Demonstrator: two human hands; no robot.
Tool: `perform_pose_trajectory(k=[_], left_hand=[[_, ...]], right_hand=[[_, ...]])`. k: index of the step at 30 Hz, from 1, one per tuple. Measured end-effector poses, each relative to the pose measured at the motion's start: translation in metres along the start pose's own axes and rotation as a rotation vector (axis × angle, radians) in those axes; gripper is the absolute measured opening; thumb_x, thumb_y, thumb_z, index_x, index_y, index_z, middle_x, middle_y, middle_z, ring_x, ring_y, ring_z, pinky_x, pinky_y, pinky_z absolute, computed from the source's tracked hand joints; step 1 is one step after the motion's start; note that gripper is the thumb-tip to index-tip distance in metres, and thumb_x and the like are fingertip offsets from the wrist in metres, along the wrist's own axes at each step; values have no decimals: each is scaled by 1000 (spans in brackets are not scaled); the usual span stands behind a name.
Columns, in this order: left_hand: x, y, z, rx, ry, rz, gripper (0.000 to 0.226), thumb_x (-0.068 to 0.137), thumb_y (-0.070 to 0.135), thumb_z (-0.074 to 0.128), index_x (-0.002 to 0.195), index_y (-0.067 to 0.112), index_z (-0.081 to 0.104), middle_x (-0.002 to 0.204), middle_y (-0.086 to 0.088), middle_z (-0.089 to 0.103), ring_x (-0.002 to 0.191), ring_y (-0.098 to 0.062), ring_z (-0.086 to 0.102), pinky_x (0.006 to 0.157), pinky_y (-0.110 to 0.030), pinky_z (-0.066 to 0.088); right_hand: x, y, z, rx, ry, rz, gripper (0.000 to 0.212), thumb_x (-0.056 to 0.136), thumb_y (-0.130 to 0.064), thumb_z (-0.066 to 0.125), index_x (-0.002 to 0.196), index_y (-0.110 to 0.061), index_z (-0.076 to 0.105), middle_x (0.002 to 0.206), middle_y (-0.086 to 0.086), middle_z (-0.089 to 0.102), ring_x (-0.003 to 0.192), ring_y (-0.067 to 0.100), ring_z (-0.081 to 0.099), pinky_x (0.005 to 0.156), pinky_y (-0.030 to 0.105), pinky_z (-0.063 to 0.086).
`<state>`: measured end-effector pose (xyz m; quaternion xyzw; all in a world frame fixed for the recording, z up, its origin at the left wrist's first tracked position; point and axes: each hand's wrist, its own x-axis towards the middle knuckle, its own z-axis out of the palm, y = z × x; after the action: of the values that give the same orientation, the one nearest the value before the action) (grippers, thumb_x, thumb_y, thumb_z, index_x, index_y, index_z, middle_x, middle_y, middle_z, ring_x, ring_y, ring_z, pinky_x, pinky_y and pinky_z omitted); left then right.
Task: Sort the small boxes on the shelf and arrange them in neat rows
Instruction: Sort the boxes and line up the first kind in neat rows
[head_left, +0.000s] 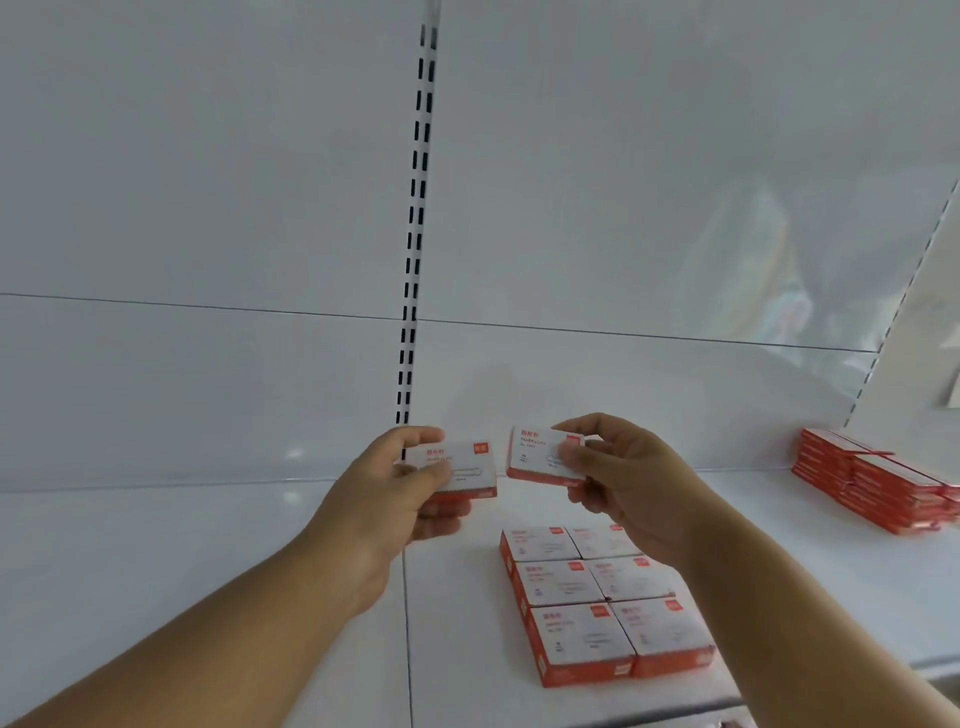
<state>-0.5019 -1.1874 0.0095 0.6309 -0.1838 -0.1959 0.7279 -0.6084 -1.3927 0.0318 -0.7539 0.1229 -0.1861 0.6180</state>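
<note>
A big white back wall fills most of the view, with a strip of dark slots running up and down it. Below the wall lies the flat white shelf.

On the shelf, far to the right, sits a tall pile of red boxes, stacked many high and a little crooked. Nearer, on the right side of the shelf, is a neat block of small boxes with white tops and red sides. They lie in two rows, three deep, touching each other (the right arm hides part of the far ones).

Two bare arms reach in from the bottom. The left hand grips one small white and red box, thumb on top and fingers curled under it. The right hand pinches another small box, thumb on the top and fingers behind and below it. Both boxes are held up in the air above the shelf, just beside each other but not touching, a bit behind the neat block. The writing on them is too blurry to read.
</note>
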Motion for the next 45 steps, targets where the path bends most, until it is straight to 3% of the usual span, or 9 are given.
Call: perform_pose_trajectory(k=[6, 12, 16, 20, 26, 30, 35, 39, 45], left_hand=[[23, -5, 45, 446, 88, 67, 10, 93, 24, 66, 98, 31, 61, 91, 2, 71, 74, -19, 68, 76, -36, 59], [47, -26, 62, 819, 104, 71, 9, 91, 32, 66, 100, 32, 64, 99, 12, 69, 82, -8, 62, 65, -24, 47], [53, -40, 64, 984, 64, 31, 13, 91, 44, 60, 98, 35, 65, 96, 16, 70, 87, -7, 66, 79, -31, 55], [51, -47, 67, 1181, 26, 114, 25, 94, 53, 52, 103, 36, 68, 94, 19, 69, 84, -3, 64, 63, -21, 49], [48, -45, 66, 1182, 53, 139, 31, 93, 54, 53, 119, 37, 61, 98, 15, 68, 88, -6, 62, 69, -24, 46], [43, -26, 39, 1080, 224, 217, 9, 93, 43, 57, 91, 35, 62, 75, 12, 63, 71, -5, 59, 64, -26, 49], [55, -16, -16, 1125, 452, 109, 14, 88, 30, 59, 102, 29, 63, 102, 7, 63, 89, -16, 59, 74, -29, 46], [68, -29, -27, 1235, 322, -24, 55, 78, 45, 66, 129, 27, 55, 125, -3, 57, 112, -26, 57, 92, -36, 49], [74, -30, -26, 1185, 191, -48, 51, 62, 48, 58, 111, 39, 67, 106, 5, 68, 99, -23, 63, 87, -35, 54]], right_hand=[[20, 19, -56, -197, 74, 19, 8, 93, -11, 63, 96, -12, 71, 87, 17, 68, 60, 18, 53, 57, 29, 43], [41, 52, -68, -481, -56, 159, 9, 92, -22, 64, 93, -21, 73, 81, 7, 73, 58, 13, 58, 57, 28, 46], [46, 62, -66, -652, -93, 156, 12, 90, -29, 65, 94, -26, 75, 85, -8, 73, 72, 9, 65, 70, 26, 53], [47, 66, -63, -728, -85, 115, 16, 91, -32, 63, 102, -28, 73, 93, -12, 69, 83, 9, 65, 75, 25, 51], [44, 56, -61, -932, -56, 62, 27, 90, -41, 62, 114, -28, 66, 106, -10, 61, 91, 10, 59, 75, 24, 46], [43, 27, -36, -980, -94, -67, 27, 89, -43, 62, 112, -28, 61, 107, -9, 56, 74, 6, 57, 67, 22, 48], [65, 7, 29, -1012, -322, -178, 29, 88, -39, 66, 114, -26, 63, 108, -10, 59, 98, 11, 55, 85, 24, 44], [85, 7, 71, -1097, -425, -191, 50, 85, -38, 70, 131, -26, 55, 132, -3, 54, 120, 19, 51, 101, 32, 40], [99, 5, 83, -1240, -570, -53, 54, 84, -23, 70, 133, -29, 47, 133, -1, 52, 112, 21, 53, 90, 32, 46]])
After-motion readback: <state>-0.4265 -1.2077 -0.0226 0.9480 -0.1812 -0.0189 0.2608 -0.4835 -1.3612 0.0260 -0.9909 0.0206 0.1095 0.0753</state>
